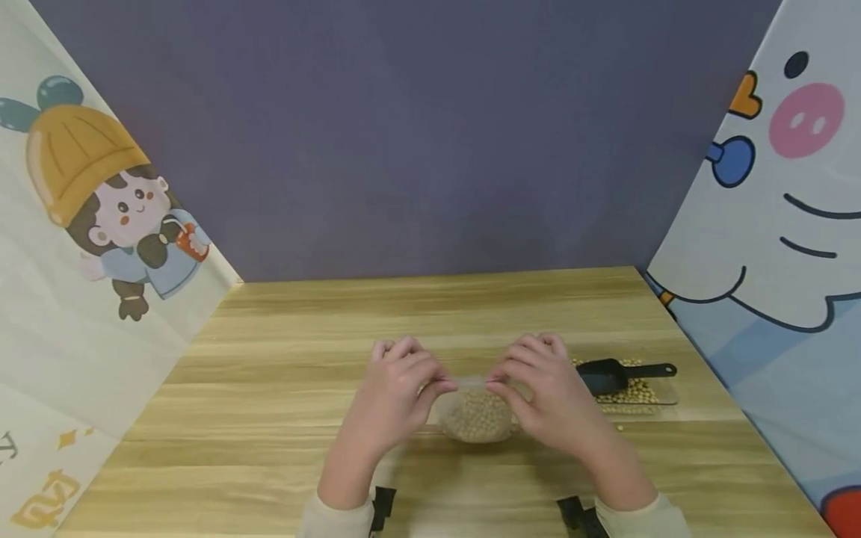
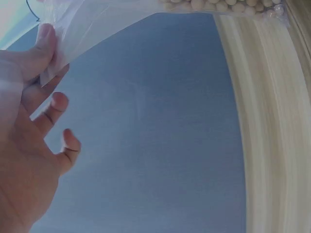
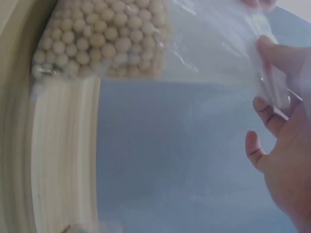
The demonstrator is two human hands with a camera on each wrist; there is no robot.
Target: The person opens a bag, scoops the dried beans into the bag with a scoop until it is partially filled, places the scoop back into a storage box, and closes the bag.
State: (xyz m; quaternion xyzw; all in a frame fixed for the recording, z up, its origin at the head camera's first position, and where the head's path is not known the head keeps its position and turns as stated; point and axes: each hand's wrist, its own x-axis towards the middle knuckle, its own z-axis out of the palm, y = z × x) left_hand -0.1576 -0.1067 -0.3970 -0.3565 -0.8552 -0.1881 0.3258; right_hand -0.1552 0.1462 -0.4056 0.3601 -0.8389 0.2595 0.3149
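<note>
A clear plastic bag (image 1: 476, 418) with soybeans in its lower part stands between the two hands. My left hand (image 1: 401, 385) pinches the left end of the bag's top edge between thumb and index finger. The right hand (image 1: 541, 388) pinches the opposite end, so the edge is stretched between them. In the right wrist view the soybeans (image 3: 104, 41) fill the bag's bottom and its upper part is flat. The left wrist view has the bag's top corner (image 2: 60, 46) in the thumb's grip, the other fingers loosely bent.
A clear tray (image 1: 662, 403) of soybeans lies right of the right hand, partly hidden by it. A black scoop (image 1: 608, 376) rests on those beans. One loose bean (image 1: 619, 428) is on the wooden table (image 1: 269, 418). A dark panel (image 1: 430, 149) stands behind.
</note>
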